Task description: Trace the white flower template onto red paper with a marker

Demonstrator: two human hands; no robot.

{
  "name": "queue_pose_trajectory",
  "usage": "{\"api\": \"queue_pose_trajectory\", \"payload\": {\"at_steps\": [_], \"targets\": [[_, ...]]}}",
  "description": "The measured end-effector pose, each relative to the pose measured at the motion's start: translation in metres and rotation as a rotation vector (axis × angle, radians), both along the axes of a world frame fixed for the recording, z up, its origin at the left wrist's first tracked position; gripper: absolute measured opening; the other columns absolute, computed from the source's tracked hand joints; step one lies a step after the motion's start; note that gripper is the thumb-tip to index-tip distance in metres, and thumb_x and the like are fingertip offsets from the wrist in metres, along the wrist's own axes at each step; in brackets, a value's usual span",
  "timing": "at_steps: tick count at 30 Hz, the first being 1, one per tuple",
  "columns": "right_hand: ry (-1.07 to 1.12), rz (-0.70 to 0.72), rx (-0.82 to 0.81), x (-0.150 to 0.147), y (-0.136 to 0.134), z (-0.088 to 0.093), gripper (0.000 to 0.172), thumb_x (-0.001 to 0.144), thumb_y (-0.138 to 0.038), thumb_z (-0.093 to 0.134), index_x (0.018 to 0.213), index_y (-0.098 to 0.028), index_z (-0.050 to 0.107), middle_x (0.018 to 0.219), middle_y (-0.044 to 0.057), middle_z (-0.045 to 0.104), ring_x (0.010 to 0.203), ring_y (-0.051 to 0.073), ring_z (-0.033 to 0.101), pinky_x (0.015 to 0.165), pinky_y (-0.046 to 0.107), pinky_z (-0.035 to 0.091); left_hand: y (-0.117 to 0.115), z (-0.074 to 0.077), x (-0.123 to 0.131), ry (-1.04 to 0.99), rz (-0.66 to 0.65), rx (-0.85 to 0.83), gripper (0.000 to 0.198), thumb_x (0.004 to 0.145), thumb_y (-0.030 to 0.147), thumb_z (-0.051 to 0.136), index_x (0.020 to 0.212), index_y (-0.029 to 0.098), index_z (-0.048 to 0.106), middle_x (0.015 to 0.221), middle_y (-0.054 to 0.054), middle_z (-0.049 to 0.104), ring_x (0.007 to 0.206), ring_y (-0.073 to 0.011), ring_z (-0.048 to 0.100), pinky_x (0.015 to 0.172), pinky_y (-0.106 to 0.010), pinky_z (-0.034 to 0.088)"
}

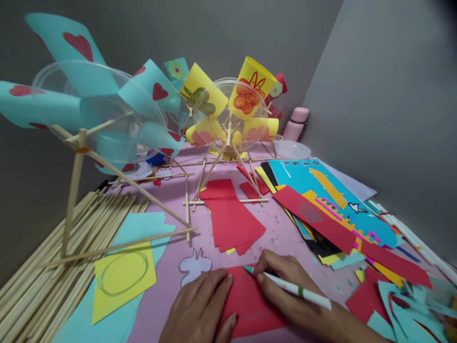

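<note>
A sheet of red paper (246, 305) lies at the front of the table, with a faint curvy line drawn low on it. Flat on its left side rests my left hand (200, 307), fingers stretched out and holding nothing. My right hand (285, 281) is closed round a white felt-tip pen (314, 296) whose green tip is at the top part of the sheet; whether the tip touches cannot be told. Just beyond my left fingers lies a pale purple butterfly cutout (194, 267). A stack of red paper pieces (233, 219) sits behind the sheet.
Wooden-stick wheel models with blue paper (139, 90) and yellow paper (255, 85) stand at the back. Sticks (39, 286) and a yellow square (124, 278) with a drawn oval lie left. Coloured sheets (296, 178), paper scraps (410, 309) and a pink bottle (296, 124) are right.
</note>
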State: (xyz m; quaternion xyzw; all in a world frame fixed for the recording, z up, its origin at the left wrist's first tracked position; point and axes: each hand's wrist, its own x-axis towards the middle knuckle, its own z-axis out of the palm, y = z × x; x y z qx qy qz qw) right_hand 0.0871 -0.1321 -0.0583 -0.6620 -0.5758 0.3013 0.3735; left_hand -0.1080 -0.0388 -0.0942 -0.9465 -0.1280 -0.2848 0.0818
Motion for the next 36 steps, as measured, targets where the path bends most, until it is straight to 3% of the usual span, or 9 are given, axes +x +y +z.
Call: {"api": "queue_pose_trajectory", "payload": {"at_steps": [17, 22, 27, 36], "targets": [[0.050, 0.020, 0.000, 0.002, -0.005, -0.006, 0.010, 0.078, -0.020, 0.041, 0.073, -0.021, 0.049, 0.060, -0.003, 0.050, 0.052, 0.014, 0.047, 0.053, 0.024, 0.036, 0.000, 0.001, 0.002, 0.015, 0.003, 0.008, 0.033, 0.094, 0.036, 0.042, 0.114, 0.016, 0.059, 0.106, -0.006, 0.069, 0.093, -0.0172, 0.065, 0.077, -0.026, 0.053], [0.186, -0.167, 0.030, 0.004, -0.005, -0.008, 0.011, 0.080, -0.024, 0.043, 0.071, -0.022, 0.048, 0.062, -0.003, 0.049, 0.059, 0.015, 0.047, 0.055, 0.025, 0.034, 0.001, -0.002, 0.000, 0.033, -0.002, 0.034, 0.034, 0.095, 0.036, 0.039, 0.112, 0.016, 0.059, 0.105, -0.006, 0.070, 0.091, -0.0176, 0.066, 0.075, -0.028, 0.054], [0.170, -0.328, 0.018, 0.005, -0.006, -0.013, 0.012, 0.078, -0.024, 0.041, 0.068, -0.022, 0.048, 0.064, -0.003, 0.048, 0.064, 0.017, 0.045, 0.057, 0.027, 0.032, 0.001, -0.005, 0.000, 0.006, -0.004, 0.036, 0.034, 0.095, 0.038, 0.038, 0.112, 0.017, 0.060, 0.104, -0.005, 0.070, 0.090, -0.0171, 0.066, 0.074, -0.027, 0.054], [0.160, -0.295, 0.002, 0.003, -0.005, -0.011, 0.009, 0.073, -0.020, 0.040, 0.067, -0.022, 0.046, 0.065, -0.002, 0.051, 0.065, 0.016, 0.048, 0.056, 0.025, 0.033, 0.002, -0.003, 0.000, -0.018, -0.015, -0.001, 0.034, 0.093, 0.040, 0.044, 0.114, 0.017, 0.060, 0.107, -0.006, 0.068, 0.094, -0.0174, 0.064, 0.078, -0.026, 0.053]]}}
